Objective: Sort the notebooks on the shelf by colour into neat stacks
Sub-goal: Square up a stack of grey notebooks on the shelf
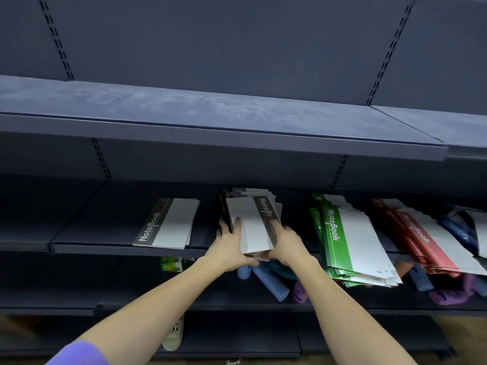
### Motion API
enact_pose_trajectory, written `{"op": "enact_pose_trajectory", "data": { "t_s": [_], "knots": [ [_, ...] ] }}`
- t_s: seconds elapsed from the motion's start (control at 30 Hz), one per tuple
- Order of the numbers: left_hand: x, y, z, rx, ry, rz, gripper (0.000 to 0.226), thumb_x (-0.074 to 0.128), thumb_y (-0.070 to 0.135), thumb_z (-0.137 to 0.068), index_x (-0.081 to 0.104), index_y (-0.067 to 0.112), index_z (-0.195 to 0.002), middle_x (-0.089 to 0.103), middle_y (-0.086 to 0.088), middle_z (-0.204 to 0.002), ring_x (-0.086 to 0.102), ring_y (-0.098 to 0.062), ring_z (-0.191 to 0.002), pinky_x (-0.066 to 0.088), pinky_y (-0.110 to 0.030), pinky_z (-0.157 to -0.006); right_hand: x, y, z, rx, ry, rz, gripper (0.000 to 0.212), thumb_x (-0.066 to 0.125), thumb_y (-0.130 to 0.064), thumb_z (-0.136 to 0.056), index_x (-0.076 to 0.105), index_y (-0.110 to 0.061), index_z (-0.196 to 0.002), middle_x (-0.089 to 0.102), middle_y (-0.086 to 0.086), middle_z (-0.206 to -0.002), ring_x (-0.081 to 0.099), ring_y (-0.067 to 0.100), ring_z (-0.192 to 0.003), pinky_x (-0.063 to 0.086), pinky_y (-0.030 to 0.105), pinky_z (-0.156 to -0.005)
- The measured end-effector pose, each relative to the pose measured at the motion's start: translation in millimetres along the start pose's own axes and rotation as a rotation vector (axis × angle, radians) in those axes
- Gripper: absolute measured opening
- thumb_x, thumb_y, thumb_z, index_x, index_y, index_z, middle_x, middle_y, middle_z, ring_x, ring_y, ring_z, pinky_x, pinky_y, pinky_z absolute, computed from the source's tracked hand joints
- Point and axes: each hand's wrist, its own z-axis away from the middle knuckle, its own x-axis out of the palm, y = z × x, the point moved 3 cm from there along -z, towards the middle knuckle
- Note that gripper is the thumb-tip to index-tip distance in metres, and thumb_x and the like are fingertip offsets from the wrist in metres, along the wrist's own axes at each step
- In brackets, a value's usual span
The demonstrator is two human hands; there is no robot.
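A pile of black-and-white notebooks [251, 222] lies in the middle of the dark shelf [118, 245]. My left hand [229, 246] grips its left edge and my right hand [288, 243] grips its right edge. A second, flat stack of black notebooks [168, 223] lies to the left. Right of my hands, a loose fan of green notebooks [350, 241] hangs over the shelf's front edge. Further right lies a slanted pile of red notebooks [427, 238], then blue notebooks [459, 231] at the frame's right edge.
An upper shelf [210, 119] juts out above the notebooks. On the shelf below lie blue tubes [268, 281], purple items [448, 296] and a green box [171, 263]. A shoe [174, 335] shows near the floor.
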Motion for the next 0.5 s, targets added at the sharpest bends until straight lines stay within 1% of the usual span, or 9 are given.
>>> {"op": "enact_pose_trajectory", "data": {
  "t_s": [0.07, 0.1, 0.2, 0.23, 0.3, 0.37, 0.4, 0.43, 0.5],
  "knots": [
    [-2.5, -0.2, 2.6, 0.014, -0.022, 0.007, 0.132, 0.076, 0.071, -0.065, -0.006, 0.026, -0.158, -0.003, -0.027, -0.16, 0.021, -0.048, -0.143, 0.036, -0.051, -0.113, -3.8, 3.5, 0.8, 0.0, 0.006, 0.005, 0.101, 0.085, -0.039, -0.068, 0.027, -0.032, -0.15, 0.055, 0.013, -0.119, 0.059, 0.036, -0.105, 0.051, 0.037, -0.086],
    [-5.9, -3.4, 1.8, 0.029, -0.027, -0.023, 0.127, 0.075, 0.069, -0.068, -0.004, 0.027, -0.158, 0.001, -0.026, -0.161, 0.022, -0.047, -0.143, 0.036, -0.051, -0.112, -4.6, 3.2, 0.5, 0.0, 0.017, 0.006, 0.101, 0.085, -0.041, -0.067, 0.028, -0.031, -0.15, 0.056, 0.012, -0.118, 0.06, 0.034, -0.104, 0.052, 0.036, -0.085],
    [-17.9, -16.6, -4.7, 0.048, -0.018, -0.055, 0.115, 0.078, 0.051, -0.076, 0.0, 0.034, -0.158, 0.008, -0.023, -0.161, 0.023, -0.049, -0.142, 0.035, -0.051, -0.111, -2.4, -8.4, 3.0, 0.008, 0.014, 0.007, 0.105, 0.086, -0.05, -0.06, 0.03, -0.028, -0.145, 0.06, 0.011, -0.117, 0.061, 0.031, -0.101, 0.055, 0.037, -0.082],
    [-20.0, -17.8, -7.1, 0.041, -0.036, -0.042, 0.115, 0.08, 0.048, -0.075, 0.0, 0.034, -0.157, 0.006, -0.024, -0.161, 0.02, -0.051, -0.142, 0.032, -0.053, -0.112, -1.4, -13.0, 3.7, 0.021, -0.005, 0.004, 0.108, 0.086, -0.052, -0.058, 0.028, -0.027, -0.145, 0.057, 0.012, -0.119, 0.061, 0.032, -0.101, 0.055, 0.038, -0.082],
    [-20.7, -16.2, -10.0, 0.014, -0.11, -0.024, 0.125, 0.085, 0.045, -0.07, -0.005, 0.035, -0.157, -0.005, -0.025, -0.161, 0.009, -0.053, -0.145, 0.027, -0.057, -0.115, 1.1, -17.0, 3.9, 0.059, -0.053, -0.035, 0.12, 0.09, -0.053, -0.052, 0.02, -0.03, -0.147, 0.043, 0.013, -0.13, 0.058, 0.034, -0.107, 0.056, 0.042, -0.088],
    [-19.4, -16.2, -12.3, -0.022, -0.183, -0.017, 0.137, 0.089, 0.046, -0.063, -0.012, 0.04, -0.155, -0.019, -0.018, -0.161, 0.003, -0.051, -0.147, 0.031, -0.061, -0.113, 3.8, -14.6, 3.9, 0.09, -0.096, -0.071, 0.134, 0.094, -0.047, -0.047, 0.01, -0.034, -0.151, 0.029, 0.012, -0.138, 0.05, 0.036, -0.12, 0.052, 0.047, -0.097],
    [-20.0, -17.2, -14.1, -0.041, -0.204, 0.001, 0.14, 0.091, 0.049, -0.059, -0.012, 0.044, -0.154, -0.02, -0.016, -0.162, 0.006, -0.049, -0.147, 0.037, -0.061, -0.11, 5.8, -13.6, 5.0, 0.094, -0.107, -0.066, 0.137, 0.095, -0.043, -0.049, 0.005, -0.035, -0.153, 0.026, 0.012, -0.141, 0.046, 0.037, -0.125, 0.05, 0.048, -0.1],
    [-21.4, -18.1, -16.3, -0.057, -0.204, 0.032, 0.14, 0.091, 0.052, -0.056, -0.009, 0.046, -0.154, -0.016, -0.014, -0.163, 0.013, -0.047, -0.147, 0.041, -0.059, -0.107, 8.5, -13.3, 6.5, 0.096, -0.114, -0.064, 0.139, 0.094, -0.039, -0.052, 0.001, -0.034, -0.154, 0.023, 0.012, -0.144, 0.044, 0.037, -0.128, 0.049, 0.047, -0.102],
    [-23.6, -19.0, -18.8, -0.091, -0.162, 0.089, 0.135, 0.093, 0.048, -0.054, 0.002, 0.046, -0.153, -0.007, -0.016, -0.164, 0.032, -0.043, -0.141, 0.046, -0.048, -0.106, 14.6, -14.7, 9.0, 0.096, -0.109, -0.09, 0.141, 0.093, -0.03, -0.057, -0.007, -0.035, -0.156, 0.017, 0.011, -0.15, 0.045, 0.036, -0.129, 0.05, 0.044, -0.1]
  ]
}}
